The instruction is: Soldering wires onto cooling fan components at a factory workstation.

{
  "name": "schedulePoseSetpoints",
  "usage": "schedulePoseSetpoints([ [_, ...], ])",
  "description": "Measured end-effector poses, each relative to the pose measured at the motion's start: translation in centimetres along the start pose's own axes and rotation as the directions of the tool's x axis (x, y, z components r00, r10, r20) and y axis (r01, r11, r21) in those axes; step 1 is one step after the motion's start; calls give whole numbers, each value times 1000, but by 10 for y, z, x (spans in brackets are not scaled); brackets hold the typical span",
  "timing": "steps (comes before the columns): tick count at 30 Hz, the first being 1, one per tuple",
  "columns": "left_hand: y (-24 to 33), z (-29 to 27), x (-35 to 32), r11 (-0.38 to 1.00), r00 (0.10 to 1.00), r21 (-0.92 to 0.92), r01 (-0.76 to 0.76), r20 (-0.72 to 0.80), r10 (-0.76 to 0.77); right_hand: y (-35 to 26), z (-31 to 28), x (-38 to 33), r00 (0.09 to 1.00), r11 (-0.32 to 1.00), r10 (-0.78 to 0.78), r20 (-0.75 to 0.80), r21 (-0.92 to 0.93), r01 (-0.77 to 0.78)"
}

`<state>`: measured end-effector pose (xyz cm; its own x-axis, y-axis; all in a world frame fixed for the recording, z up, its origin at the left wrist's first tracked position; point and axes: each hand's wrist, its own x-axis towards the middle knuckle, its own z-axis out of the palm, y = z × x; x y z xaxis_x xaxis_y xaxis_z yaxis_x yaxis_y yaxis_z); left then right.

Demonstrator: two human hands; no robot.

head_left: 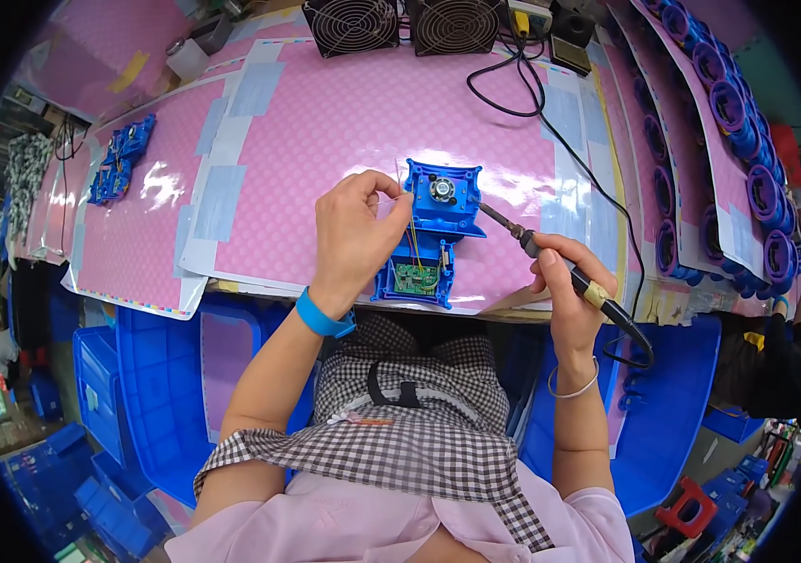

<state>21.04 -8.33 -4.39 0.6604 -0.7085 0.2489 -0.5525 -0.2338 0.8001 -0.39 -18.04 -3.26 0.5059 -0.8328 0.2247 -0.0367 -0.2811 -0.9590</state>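
Note:
On the pink-covered table lies an opened blue plastic housing in two parts. Its far part (457, 218) carries a small round speaker (442, 190); the near part holds a green circuit board (414, 279). Thin yellowish wires (414, 246) run from the board up toward my left hand (355, 225). Its thumb and forefinger are pinched on a thin wire at the left edge of the far part. My right hand (569, 281) grips a soldering iron (525, 241) like a pen. The iron's tip is at the right side of the far part; contact is hard to make out.
Two fans (352, 26) stand at the back edge. A black cable (583, 169) loops down the right side. More blue housings (123, 158) lie at left. Racked boards at right hold many blue-purple round parts (727, 105). Blue bins (171, 394) sit below the table edge.

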Motion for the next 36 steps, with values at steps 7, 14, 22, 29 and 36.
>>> schedulePoseSetpoints([
  [7,-11,7,0,998,999,-53,-27,-41,25,3,-1,0,1000,1000,-10,-4,1,10],
  [14,-4,6,-3,981,999,-196,9,-48,-19,-1,-4,-1,1000,1000,17,-11,9,-16],
  [22,13,11,-3,972,965,-96,-216,133,228,8,0,0,999,999,-25,32,-35,26],
  [29,10,17,-1,974,951,81,-212,246,186,13,4,1,996,994,-53,77,-89,60],
  [36,12,17,0,978,951,67,-196,257,172,10,2,1,995,993,-65,74,-94,72],
])
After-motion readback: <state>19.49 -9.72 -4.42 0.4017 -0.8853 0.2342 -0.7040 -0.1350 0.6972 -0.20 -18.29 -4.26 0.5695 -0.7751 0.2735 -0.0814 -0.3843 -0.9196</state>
